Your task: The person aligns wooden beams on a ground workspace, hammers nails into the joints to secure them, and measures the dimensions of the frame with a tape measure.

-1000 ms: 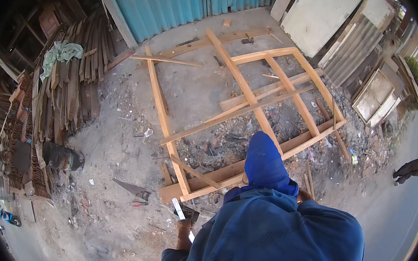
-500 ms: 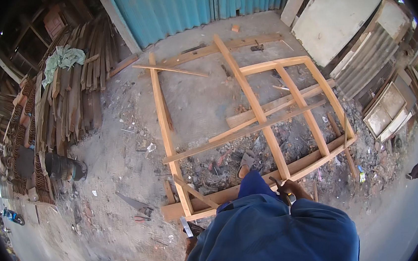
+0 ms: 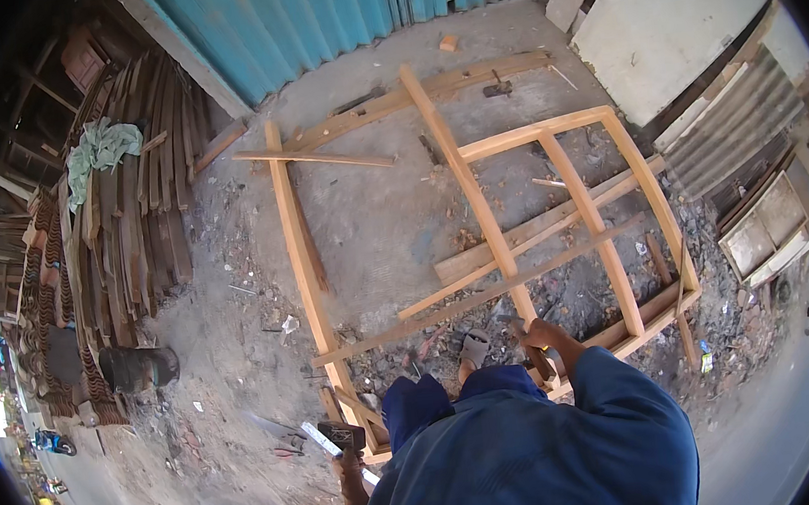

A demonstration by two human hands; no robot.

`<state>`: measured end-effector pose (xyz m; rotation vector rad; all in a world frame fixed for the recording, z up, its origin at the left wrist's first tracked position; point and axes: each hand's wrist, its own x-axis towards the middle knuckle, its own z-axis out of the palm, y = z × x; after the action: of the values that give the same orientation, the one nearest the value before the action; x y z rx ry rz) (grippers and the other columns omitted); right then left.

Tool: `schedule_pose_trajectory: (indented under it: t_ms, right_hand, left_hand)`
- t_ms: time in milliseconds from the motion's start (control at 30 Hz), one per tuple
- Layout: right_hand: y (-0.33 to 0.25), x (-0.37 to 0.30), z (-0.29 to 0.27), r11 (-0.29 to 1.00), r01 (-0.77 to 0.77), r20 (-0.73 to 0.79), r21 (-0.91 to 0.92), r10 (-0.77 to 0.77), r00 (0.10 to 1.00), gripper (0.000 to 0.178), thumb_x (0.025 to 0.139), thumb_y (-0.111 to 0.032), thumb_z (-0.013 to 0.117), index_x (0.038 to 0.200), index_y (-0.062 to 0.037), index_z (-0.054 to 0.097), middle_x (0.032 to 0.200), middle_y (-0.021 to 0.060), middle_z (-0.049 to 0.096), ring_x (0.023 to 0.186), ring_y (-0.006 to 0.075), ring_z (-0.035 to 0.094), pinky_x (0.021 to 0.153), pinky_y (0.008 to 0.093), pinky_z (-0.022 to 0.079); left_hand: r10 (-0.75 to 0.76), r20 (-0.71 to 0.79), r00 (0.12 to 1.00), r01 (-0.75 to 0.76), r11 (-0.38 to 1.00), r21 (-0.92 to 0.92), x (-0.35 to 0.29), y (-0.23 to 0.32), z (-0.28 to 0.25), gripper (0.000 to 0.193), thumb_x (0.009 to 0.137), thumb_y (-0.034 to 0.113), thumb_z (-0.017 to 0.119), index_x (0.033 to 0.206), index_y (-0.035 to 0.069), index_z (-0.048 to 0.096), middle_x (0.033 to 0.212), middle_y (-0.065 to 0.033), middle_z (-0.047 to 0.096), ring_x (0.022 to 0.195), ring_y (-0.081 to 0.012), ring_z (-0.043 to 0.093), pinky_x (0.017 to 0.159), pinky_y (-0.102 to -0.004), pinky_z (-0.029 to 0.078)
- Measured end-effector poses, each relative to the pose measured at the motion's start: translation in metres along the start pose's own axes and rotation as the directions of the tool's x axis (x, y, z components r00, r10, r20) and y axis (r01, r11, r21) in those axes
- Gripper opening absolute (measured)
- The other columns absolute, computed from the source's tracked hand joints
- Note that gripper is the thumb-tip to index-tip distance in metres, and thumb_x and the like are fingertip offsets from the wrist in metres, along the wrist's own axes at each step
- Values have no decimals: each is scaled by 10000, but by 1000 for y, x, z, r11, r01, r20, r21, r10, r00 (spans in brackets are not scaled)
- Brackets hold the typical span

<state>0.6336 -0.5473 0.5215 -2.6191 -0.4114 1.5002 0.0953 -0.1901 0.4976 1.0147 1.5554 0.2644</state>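
My right hand (image 3: pixel 539 336) is closed around a hammer (image 3: pixel 547 365), held over the near end of the frame's middle beam. To the left, my left hand (image 3: pixel 348 466) grips a tool with a flat silver strip (image 3: pixel 323 439) and a dark block (image 3: pixel 344 435), perhaps a square; its exact kind is unclear. That hand is just outside the near left corner of a pale wooden frame (image 3: pixel 301 252) lying on the ground. A thin batten (image 3: pixel 457 303) crosses the frame. My legs and one sandalled foot (image 3: pixel 473 347) are at its near side.
A handsaw (image 3: pixel 271 426) and pliers (image 3: pixel 287 450) lie left of the frame. Stacked old timber (image 3: pixel 143 179) fills the far left, beside a dark bucket (image 3: pixel 136 369). Blue corrugated doors (image 3: pixel 307 20) close the back. Boards and panels (image 3: pixel 673 27) lean at right. Rubble covers the ground.
My right hand has moved forward and slightly left with the hammer. My left hand has come further out from my body, showing more of its tool. The whole view has shifted slightly.
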Motion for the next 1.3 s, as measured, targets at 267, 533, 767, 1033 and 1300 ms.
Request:
schedule_pose_trajectory:
  t_ms: [267, 533, 767, 1033, 1300]
  right_hand:
    - [53, 33, 27, 996, -11, -89, 86, 19, 996, 610, 794, -548, 696, 1005, 22, 748, 978, 225, 739, 942, 351, 721, 819, 440, 554]
    - [120, 41, 85, 874, -191, 38, 446, 194, 980, 494, 818, -343, 792, 1110, 46, 704, 944, 150, 745, 822, 239, 727, 719, 419, 577]
    - [59, 5, 78, 679, -307, 123, 667, 306, 944, 396, 839, -250, 795, 1072, 58, 706, 975, 181, 729, 923, 295, 696, 782, 501, 545]
    - [0, 89, 5, 848, -173, 1, 501, 200, 980, 371, 797, -305, 818, 905, 45, 759, 858, 129, 742, 790, 203, 702, 707, 386, 543]
    - [-104, 131, -117, 988, -106, -62, 110, 113, 992, 465, 788, -457, 768, 884, -3, 771, 826, 158, 745, 751, 256, 718, 693, 403, 544]
  left_hand:
    - [39, 435, 900, -170, 949, 267, 18, 69, 103, 331, 899, 403, 671, 896, 74, 640, 680, -26, 598, 530, -127, 534, 478, -308, 428]
    - [78, 492, 867, -300, 870, 392, 33, 122, 162, 294, 875, 351, 647, 810, 64, 646, 631, -35, 588, 484, -128, 523, 439, -312, 411]
    - [92, 288, 953, -190, 924, 333, 78, 131, 131, 278, 855, 305, 627, 735, 55, 650, 589, -42, 580, 444, -129, 513, 404, -315, 396]
    - [108, 50, 993, -119, 900, 419, 214, 174, 96, 264, 871, 240, 591, 713, 39, 657, 587, -69, 609, 430, -136, 514, 386, -313, 380]
    - [57, 83, 995, -91, 856, 509, 291, 316, 166, 311, 812, 251, 602, 564, 66, 636, 511, -51, 600, 405, -145, 553, 396, -322, 412]
